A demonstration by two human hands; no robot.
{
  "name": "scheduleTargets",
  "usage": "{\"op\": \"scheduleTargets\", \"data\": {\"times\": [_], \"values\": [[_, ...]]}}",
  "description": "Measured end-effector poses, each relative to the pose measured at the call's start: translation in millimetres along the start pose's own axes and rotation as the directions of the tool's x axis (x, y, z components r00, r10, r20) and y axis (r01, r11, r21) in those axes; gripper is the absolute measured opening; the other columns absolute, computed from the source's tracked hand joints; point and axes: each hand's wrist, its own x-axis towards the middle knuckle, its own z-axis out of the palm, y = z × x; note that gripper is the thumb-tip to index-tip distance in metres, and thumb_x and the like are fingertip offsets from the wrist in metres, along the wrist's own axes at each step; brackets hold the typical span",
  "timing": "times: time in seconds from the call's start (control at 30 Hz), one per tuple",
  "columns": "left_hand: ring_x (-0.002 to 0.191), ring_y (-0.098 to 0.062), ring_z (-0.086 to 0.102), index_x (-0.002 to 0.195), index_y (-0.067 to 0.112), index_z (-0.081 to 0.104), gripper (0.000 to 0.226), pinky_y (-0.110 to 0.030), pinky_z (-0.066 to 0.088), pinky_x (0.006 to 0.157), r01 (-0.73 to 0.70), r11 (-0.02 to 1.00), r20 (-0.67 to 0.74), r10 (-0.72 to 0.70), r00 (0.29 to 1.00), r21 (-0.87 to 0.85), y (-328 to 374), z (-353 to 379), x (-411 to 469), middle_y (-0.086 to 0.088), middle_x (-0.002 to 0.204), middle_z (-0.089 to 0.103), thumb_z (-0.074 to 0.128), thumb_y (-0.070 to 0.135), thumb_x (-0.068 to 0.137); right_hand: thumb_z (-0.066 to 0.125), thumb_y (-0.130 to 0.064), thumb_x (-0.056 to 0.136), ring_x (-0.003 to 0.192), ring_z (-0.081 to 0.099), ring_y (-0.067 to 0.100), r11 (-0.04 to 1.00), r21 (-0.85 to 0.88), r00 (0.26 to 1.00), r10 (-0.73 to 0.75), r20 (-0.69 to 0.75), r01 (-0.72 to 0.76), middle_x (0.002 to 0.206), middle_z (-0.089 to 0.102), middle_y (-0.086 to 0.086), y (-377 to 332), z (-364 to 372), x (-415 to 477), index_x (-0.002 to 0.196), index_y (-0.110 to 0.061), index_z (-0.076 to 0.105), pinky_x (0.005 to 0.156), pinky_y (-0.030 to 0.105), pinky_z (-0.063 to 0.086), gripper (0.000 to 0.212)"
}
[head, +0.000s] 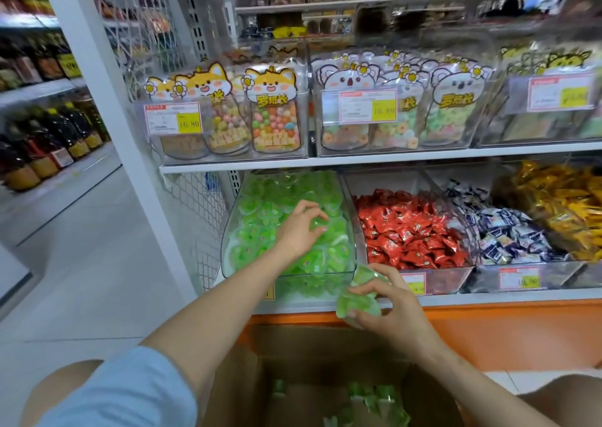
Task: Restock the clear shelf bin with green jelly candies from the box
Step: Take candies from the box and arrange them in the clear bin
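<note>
While right grip (397,309) holds jellies (355,302), beside bin (232,221) (front corner)

Lower shelf (488,297) holds the clear bin (229,231) beside a red-candy bin (452,280).

Clear glossy plastic shelf bin (348,205); translucent green glossy-wrapped jelly candies (260,227). Brown matt cardboard box (241,381). White wire-mesh metal side panel (198,211). Red shiny foil-wrapped sweets (407,227).
</note>
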Motion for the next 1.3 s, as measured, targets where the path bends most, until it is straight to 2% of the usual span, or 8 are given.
{"op": "scheduleTargets", "data": {"times": [0.2,0.27,0.37,0.5,0.67,0.9,1.13,1.3], "values": [[0.125,-0.018,0.04,0.109,0.017,0.065,0.025,-0.026,0.029,0.102,-0.083,0.996,-0.011,0.083,0.996,-0.011,-33,-20,-22,-0.003,0.13,0.046,0.067,0.02,0.084,0.083,-0.012,0.067,0.107,0.037,-0.027,0.992,0.006,0.992,-0.126,-0.012,0.126,0.122,0.038,-0.021,-32,11,36,0.084,-0.029,0.069,0.083,-0.005,0.028,0.028],[0.12,-0.02,0.045,0.106,0.013,0.066,0.022,-0.026,0.032,0.098,-0.113,0.992,-0.061,0.11,0.992,-0.058,-41,-30,-31,-0.006,0.122,0.053,0.065,0.017,0.085,0.083,-0.015,0.067,0.108,0.04,-0.017,0.99,-0.056,0.991,-0.134,-0.015,0.133,0.125,0.041,-0.013,-39,19,55,0.086,-0.027,0.07,0.087,-0.004,0.026,0.026],[0.106,-0.017,0.056,0.107,0.01,0.066,0.019,-0.029,0.043,0.09,-0.098,0.965,-0.108,0.073,0.991,-0.244,-41,-46,-44,-0.004,0.109,0.063,0.057,0.018,0.092,0.083,-0.016,0.068,0.117,0.042,0.004,0.988,-0.104,0.993,-0.114,-0.029,0.11,0.129,0.04,-0.001,-47,34,84,0.09,-0.021,0.071,0.097,0.011,0.031,0.025],[0.112,-0.005,0.053,0.121,0.016,0.058,0.038,-0.019,0.04,0.095,-0.082,0.944,0.039,0.099,0.994,-0.32,-38,-53,-55,0.006,0.121,0.059,0.065,0.027,0.085,0.081,-0.02,0.07,0.124,0.044,0.018,0.984,-0.173,0.999,-0.051,-0.013,0.048,0.135,0.039,0.004,-52,50,112,0.095,-0.018,0.071,0.105,0.031,0.036,0.028],[0.119,-0.007,0.044,0.132,0.016,0.046,0.07,-0.016,0.032,0.098,-0.1,0.971,-0.01,0.1,0.995,-0.218,-46,-37,-51,0.003,0.131,0.048,0.079,0.027,0.07,0.081,-0.022,0.07,0.127,0.041,0.019,0.975,-0.216,0.999,-0.053,-0.001,0.051,0.137,0.038,0.006,-50,58,128,0.101,-0.016,0.07,0.097,0.017,0.028,0.033],[0.103,-0.007,0.05,0.119,0.015,0.05,0.049,-0.021,0.043,0.088,-0.091,0.964,-0.157,0.052,0.986,-0.249,-39,-24,-37,0.002,0.119,0.052,0.074,0.022,0.076,0.077,-0.024,0.075,0.129,0.04,0.019,0.984,-0.16,0.997,-0.082,-0.014,0.079,0.138,0.037,0.009,-40,54,136,0.105,-0.021,0.071,0.104,0.023,0.031,0.03],[0.098,-0.003,0.049,0.118,0.017,0.052,0.047,-0.006,0.038,0.079,-0.119,0.954,-0.187,0.069,0.98,-0.274,-43,-15,-34,0.006,0.118,0.051,0.074,0.02,0.076,0.073,-0.025,0.079,0.13,0.037,0.018,0.965,-0.217,0.989,-0.144,0.038,0.149,0.141,0.033,0.006,-25,48,132,0.117,-0.027,0.065,0.107,0.022,0.027,0.038],[0.095,-0.008,0.05,0.112,0.016,0.053,0.046,-0.007,0.036,0.075,-0.055,0.965,-0.287,-0.022,0.958,-0.257,-59,-32,-31,0.007,0.112,0.052,0.078,0.02,0.073,0.076,-0.022,0.076,0.122,0.047,0.021,0.947,-0.268,0.984,-0.18,0.003,0.175,0.14,0.034,0.005,-19,38,135,0.117,-0.03,0.065,0.099,0.037,0.045,0.043]]}}
